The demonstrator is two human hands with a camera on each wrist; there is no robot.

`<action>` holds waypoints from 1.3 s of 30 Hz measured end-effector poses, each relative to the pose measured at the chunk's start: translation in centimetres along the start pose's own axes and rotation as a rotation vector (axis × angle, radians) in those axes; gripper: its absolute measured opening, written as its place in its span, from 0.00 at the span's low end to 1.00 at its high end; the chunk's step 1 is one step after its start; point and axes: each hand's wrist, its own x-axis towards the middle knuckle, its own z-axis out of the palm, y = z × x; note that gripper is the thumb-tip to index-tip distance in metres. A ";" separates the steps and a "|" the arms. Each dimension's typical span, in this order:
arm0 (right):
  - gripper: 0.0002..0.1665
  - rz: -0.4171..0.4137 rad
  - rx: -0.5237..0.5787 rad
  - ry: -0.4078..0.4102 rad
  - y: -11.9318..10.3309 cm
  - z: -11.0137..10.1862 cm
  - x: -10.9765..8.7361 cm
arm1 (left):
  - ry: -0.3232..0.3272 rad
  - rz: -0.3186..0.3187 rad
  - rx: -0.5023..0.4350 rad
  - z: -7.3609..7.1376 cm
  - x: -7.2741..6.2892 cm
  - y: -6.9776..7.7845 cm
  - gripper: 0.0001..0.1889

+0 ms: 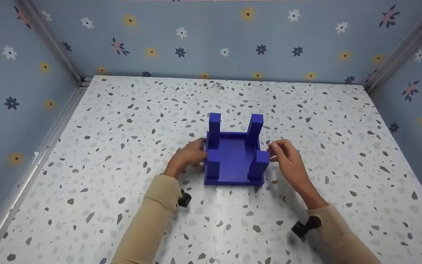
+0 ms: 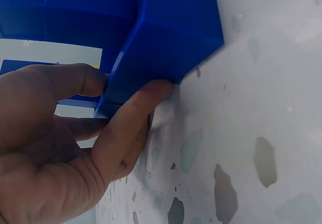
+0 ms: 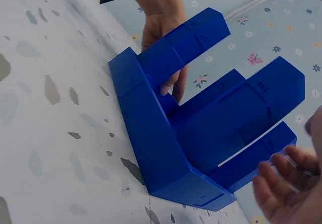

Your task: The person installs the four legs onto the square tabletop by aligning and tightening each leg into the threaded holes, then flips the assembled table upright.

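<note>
A blue plastic piece (image 1: 233, 157), shaped like a small upturned table, sits on the speckled tabletop. It has a square base with a low rim and an upright post at each corner; numbers are marked on some posts in the right wrist view. My left hand (image 1: 192, 154) grips the left side of the base, and in the left wrist view its fingers (image 2: 136, 108) bear on the side wall near the tabletop. Just right of the front right post is my right hand (image 1: 289, 161), its fingers loosely bent with nothing held between them.
The white tabletop (image 1: 123, 121) has grey speckles and a faint seam running toward the front. Blue flowered panels (image 1: 214, 36) rise at the back, left and right. Black camera mounts (image 1: 184, 198) hang at both sleeve cuffs.
</note>
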 end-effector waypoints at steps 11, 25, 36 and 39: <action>0.21 0.265 -0.140 -0.148 1.5 0.0 1.4 | 0.008 -0.003 0.033 0.0 0.0 -0.1 0.32; 0.30 0.416 -0.070 -0.236 1.8 0.4 2.2 | 0.007 -0.011 0.021 -0.2 -0.1 -0.3 0.35; 0.30 0.495 0.003 -0.232 1.2 0.4 2.6 | 0.033 -0.023 0.091 -0.2 0.0 -0.7 0.34; 0.31 0.504 0.008 -0.244 1.0 0.5 2.5 | 0.038 -0.006 0.108 -0.1 0.1 -0.7 0.34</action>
